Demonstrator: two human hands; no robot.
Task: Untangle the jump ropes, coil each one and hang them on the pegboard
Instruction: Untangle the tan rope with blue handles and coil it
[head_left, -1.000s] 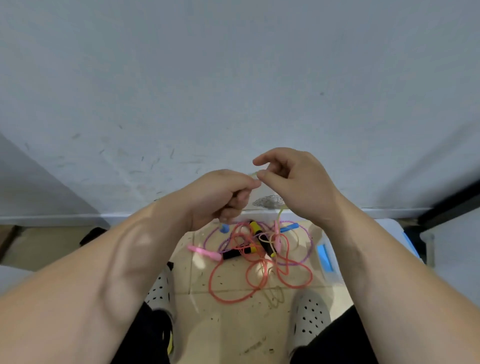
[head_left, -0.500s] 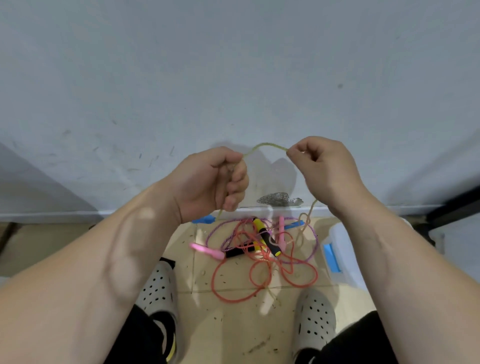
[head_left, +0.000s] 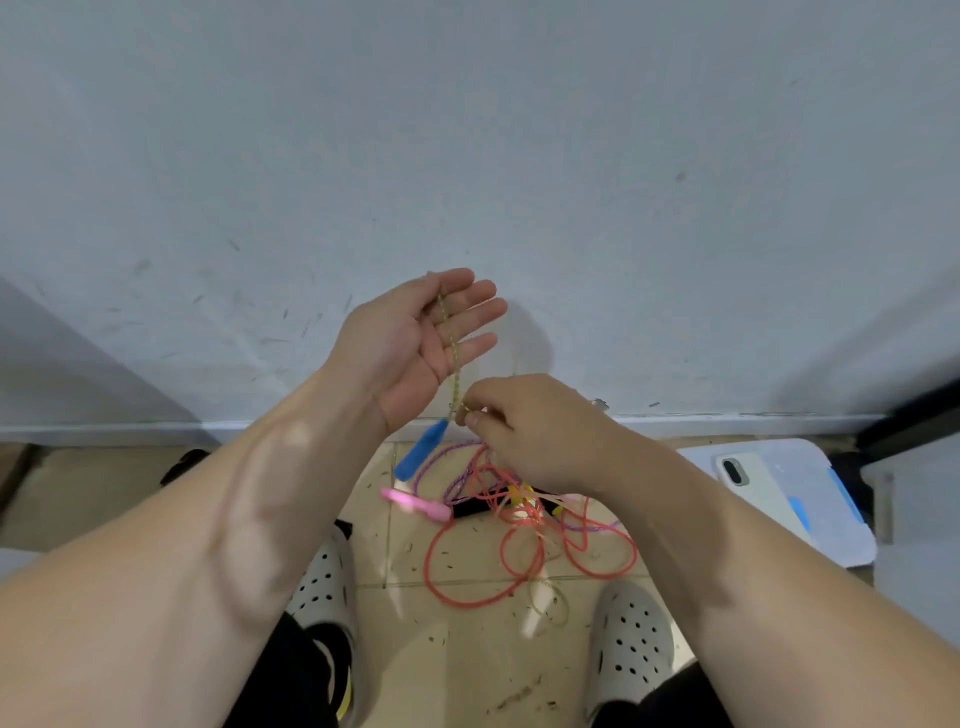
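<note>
Jump ropes (head_left: 519, 519) lie in a tangle on the tiled floor (head_left: 467, 665), just beyond a pair of perforated clogs (head_left: 322, 587). A red rope (head_left: 467, 597) loops widest and nearest. A purple rope (head_left: 447, 462), a pink handle (head_left: 415, 503) and a black handle (head_left: 470, 509) are knotted in behind it.

One yellow-green braided rope (head_left: 453, 358) is lifted clear above the heap. It lies across the straight fingers of the upturned left hand (head_left: 410, 343), which closes on nothing. Just below, the right hand (head_left: 535, 431) pinches the same cord between thumb and fingertips. The rope's blue handle (head_left: 421, 456) dangles under the left wrist.

The cords look thin, light and limp, so they will likely sag, twist and snag on each other rather than hold a shape. The red one looks smooth and may slip through a grip, while the braid should give more purchase. The handles are the stiff parts and probably the best hold. Taking one and feeding cord hand over hand should ease each rope out without tightening the knots.

To the right, a phone (head_left: 748, 483) lies on a white flat box (head_left: 810, 467). Farthest is a scuffed pale wall (head_left: 519, 156). No brand, label or writing can be read, and no pegboard is in view.
</note>
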